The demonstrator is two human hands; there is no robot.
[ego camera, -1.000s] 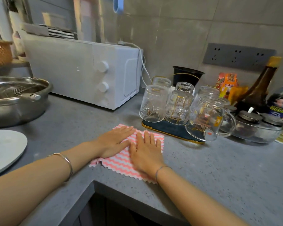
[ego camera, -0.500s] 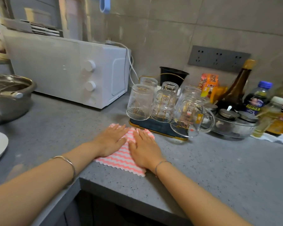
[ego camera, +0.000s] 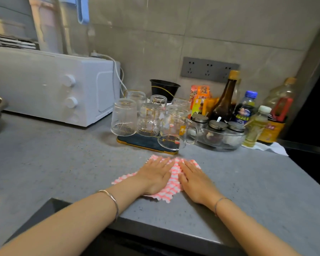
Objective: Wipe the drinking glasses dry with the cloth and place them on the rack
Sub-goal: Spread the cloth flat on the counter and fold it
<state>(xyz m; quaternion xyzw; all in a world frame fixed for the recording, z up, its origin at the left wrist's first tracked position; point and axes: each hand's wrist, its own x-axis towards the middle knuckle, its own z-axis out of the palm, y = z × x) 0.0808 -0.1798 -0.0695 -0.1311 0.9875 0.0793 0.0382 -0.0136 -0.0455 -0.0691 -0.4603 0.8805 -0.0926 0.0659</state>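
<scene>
Cloth (ego camera: pixel 174 179) slid rightward under flat left hand (ego camera: pixel 153 179) and right hand (ego camera: pixel 197 183); glasses (ego camera: pixel 124 117) stand inverted on rack (ego camera: pixel 140 142).

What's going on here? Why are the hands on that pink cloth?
A person presses both hands flat on the pink striped cloth on the grey counter, the left hand beside the right hand. Just behind it, the drinking glasses sit upside down on the dark rack. Neither hand holds a glass right now.
</scene>
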